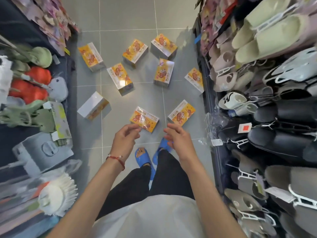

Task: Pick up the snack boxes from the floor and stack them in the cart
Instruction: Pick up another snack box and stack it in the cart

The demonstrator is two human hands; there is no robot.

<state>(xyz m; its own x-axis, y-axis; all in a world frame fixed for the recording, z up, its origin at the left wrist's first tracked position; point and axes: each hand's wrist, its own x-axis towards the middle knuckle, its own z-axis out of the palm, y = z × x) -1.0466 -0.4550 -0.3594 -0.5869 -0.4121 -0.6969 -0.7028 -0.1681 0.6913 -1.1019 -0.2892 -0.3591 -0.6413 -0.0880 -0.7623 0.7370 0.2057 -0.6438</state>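
On the grey tiled floor (147,97) between two shelves, nine rectangular snack boxes (120,79), glossy yellow-orange under clear film, lie scattered and apart. Left hand (125,138) and right hand (175,136) hover above them, fingers loosely curled, grasping nothing.

grey tiled floor (123,18), pale grout lines crossing it. nine yellow snack boxes (120,79) lie scattered on the tiles in a loose ring; one box (93,108) shows a white face upward. two blue slippers (143,158) stand nearest.
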